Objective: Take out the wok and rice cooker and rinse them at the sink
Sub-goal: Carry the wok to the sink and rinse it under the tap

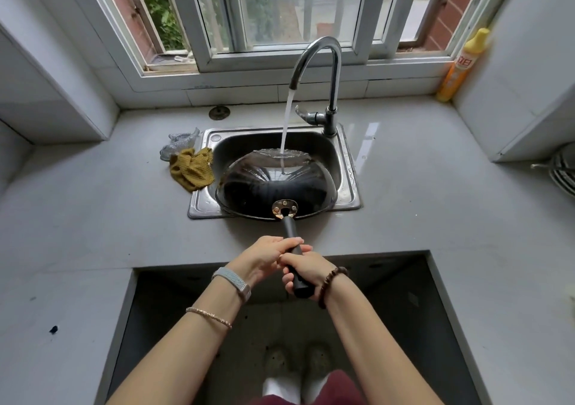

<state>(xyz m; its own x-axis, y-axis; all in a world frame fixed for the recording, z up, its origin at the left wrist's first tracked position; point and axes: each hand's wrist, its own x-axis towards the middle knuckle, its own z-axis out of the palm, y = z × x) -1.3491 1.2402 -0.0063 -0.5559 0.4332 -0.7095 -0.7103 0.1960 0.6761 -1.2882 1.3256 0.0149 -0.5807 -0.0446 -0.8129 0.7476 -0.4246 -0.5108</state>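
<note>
Over the small stainless-steel sink (348, 168) at the centre of the frame, we hold the round black wok (267, 190) under the water stream (284, 131) running from the curved chrome faucet (323, 62). We judge this to be the first rinse of the task: the wok is out and getting wet, and no rice cooker is in view.

Our left hand (267, 255) and right hand (306, 272) both have their fingers curled tightly round the straight black handle (290, 230). The left grips higher up and the right grips near its end, at the lower centre of the frame.

The wok sits tilted in the basin. Its near rim lies over the sink's front edge, and its dark, glossy dome seems turned towards us, with a brass riveted plate where the handle joins. Water lands near the far rim and streaks down the curve.

Next, we think, the handle should be turned so the stream reaches the rest of the surface, with a firm grip because wet metal is heavy and slippery. A crumpled mustard-yellow cloth (193, 168) lies just left of the sink.
</note>
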